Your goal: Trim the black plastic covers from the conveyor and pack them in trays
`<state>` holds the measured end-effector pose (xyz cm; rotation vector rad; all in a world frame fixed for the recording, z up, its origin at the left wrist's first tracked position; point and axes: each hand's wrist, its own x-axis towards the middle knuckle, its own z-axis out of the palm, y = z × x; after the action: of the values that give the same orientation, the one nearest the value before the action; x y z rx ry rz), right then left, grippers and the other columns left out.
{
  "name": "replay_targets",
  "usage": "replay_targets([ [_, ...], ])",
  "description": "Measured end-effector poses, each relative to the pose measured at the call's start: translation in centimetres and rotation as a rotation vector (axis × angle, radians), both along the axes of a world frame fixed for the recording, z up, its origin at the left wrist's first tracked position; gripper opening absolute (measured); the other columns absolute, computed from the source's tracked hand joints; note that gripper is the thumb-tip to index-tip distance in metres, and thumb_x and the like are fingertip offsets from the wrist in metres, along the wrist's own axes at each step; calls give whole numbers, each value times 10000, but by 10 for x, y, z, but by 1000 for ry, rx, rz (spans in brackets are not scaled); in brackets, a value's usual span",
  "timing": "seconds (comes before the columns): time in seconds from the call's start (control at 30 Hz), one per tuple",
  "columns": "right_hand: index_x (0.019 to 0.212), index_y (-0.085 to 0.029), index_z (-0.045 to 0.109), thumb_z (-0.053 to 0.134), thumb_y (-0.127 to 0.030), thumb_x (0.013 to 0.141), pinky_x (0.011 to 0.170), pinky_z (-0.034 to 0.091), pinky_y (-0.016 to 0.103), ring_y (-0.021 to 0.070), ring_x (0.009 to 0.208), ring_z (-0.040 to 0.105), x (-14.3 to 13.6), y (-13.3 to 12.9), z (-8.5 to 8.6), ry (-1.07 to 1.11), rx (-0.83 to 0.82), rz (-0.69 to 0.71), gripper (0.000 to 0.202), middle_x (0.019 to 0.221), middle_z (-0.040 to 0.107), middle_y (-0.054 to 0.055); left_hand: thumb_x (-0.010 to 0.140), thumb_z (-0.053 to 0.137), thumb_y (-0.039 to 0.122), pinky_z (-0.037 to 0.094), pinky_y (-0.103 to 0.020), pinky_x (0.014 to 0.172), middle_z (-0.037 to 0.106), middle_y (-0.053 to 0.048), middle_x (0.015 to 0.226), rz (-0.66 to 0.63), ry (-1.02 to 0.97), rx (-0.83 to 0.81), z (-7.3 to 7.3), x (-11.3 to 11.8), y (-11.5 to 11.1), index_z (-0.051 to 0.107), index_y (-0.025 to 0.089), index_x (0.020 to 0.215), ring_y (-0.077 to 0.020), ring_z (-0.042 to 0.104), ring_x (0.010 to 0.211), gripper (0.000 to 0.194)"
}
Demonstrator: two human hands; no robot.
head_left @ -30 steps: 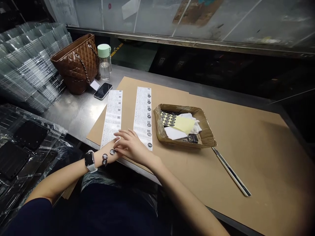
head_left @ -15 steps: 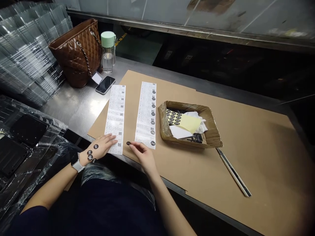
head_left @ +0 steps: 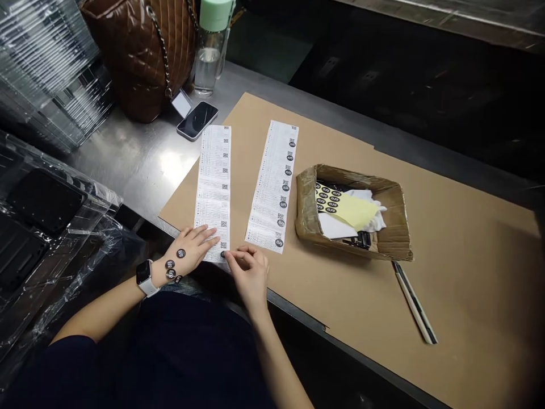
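Observation:
My left hand lies with fingers stretched over the lower part of the left label strip, a white printed sheet with a column of square codes. Several round black stickers cling to the back of that hand and wrist. At the strip's bottom right corner my right hand pinches a round black sticker, which meets the paper below the lowest code. The right label strip lies apart, with black stickers beside most of its codes.
Right of the strips, a cardboard box holds a yellow sticker sheet and white paper. A black-and-white stick lies beyond it. A phone, bottle and brown bag stand at the back left on the metal table.
My right hand has brought the sticker left, from the cardboard between the strips onto the left strip's lower corner. My left hand stays on the strip. The camera view has shifted.

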<state>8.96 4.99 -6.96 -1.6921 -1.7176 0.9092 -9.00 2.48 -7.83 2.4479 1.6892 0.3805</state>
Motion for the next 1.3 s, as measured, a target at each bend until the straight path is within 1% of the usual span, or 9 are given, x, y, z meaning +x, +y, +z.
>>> replay_targets([
  [0.3, 710, -244, 723, 594, -573, 735, 943, 273, 462, 276, 973, 467, -3, -1, -3, -37, 28, -21, 354, 909, 584, 70, 947, 347, 197, 360, -381, 987, 500, -33, 1382, 15, -25, -34, 5, 1, 0, 498, 224, 1275, -207, 434, 1272, 362],
  [0.63, 734, -243, 716, 576, -562, 756, 938, 285, 444, 268, 988, 471, -4, -1, -4, -95, 21, -9, 349, 922, 583, 66, 946, 348, 192, 365, -392, 988, 491, -28, 1390, 13, -20, -31, 3, 1, -1, 495, 224, 1282, -210, 431, 1276, 368],
  [0.73, 736, -238, 681, 574, -555, 759, 932, 286, 451, 261, 963, 482, -4, 0, -5, -157, 46, 19, 335, 931, 579, 62, 947, 343, 192, 364, -391, 992, 490, -21, 1391, 16, -24, -36, 6, 1, -1, 500, 224, 1279, -211, 432, 1276, 368],
  [0.87, 834, -211, 585, 591, -567, 729, 891, 326, 451, 259, 932, 511, -2, 5, -8, -227, 101, 25, 371, 936, 575, 70, 944, 350, 186, 361, -394, 1001, 486, -20, 1395, 11, -30, -47, 7, 0, -1, 499, 225, 1282, -213, 432, 1277, 372],
  [1.0, 851, -203, 542, 503, -507, 812, 851, 367, 449, 250, 893, 539, 2, 11, -6, -223, 143, 19, 309, 886, 589, 70, 934, 378, 185, 379, -402, 987, 519, -37, 1364, 18, -54, -52, 7, -1, 1, 522, 223, 1260, -219, 451, 1259, 359],
  [1.07, 926, -205, 564, 490, -458, 842, 828, 399, 431, 239, 885, 552, 2, 10, 2, -136, 166, 85, 276, 906, 608, 74, 932, 388, 195, 392, -398, 978, 536, -42, 1346, 17, -85, -77, 8, -2, 5, 542, 226, 1238, -215, 454, 1255, 344],
  [1.13, 1007, -226, 594, 521, -403, 854, 817, 423, 401, 222, 892, 563, -3, 5, 15, -35, 240, 254, 245, 944, 624, 70, 930, 402, 216, 397, -391, 981, 555, -39, 1325, 30, -126, -122, 12, -2, 8, 563, 235, 1211, -206, 459, 1249, 325],
  [1.23, 982, -274, 658, 562, -317, 860, 806, 425, 372, 199, 885, 574, -18, -8, 34, 45, 424, 543, 161, 930, 641, 47, 924, 423, 238, 392, -369, 1005, 578, -38, 1293, 87, -174, -216, 22, -2, 13, 573, 229, 1197, -186, 479, 1223, 312],
  [1.3, 951, -294, 685, 572, -279, 860, 787, 420, 366, 190, 857, 576, -29, -16, 41, 51, 511, 636, 146, 903, 650, 37, 932, 401, 238, 372, -352, 1033, 566, -40, 1306, 95, -194, -253, 31, -2, 13, 554, 214, 1222, -172, 465, 1234, 328],
])
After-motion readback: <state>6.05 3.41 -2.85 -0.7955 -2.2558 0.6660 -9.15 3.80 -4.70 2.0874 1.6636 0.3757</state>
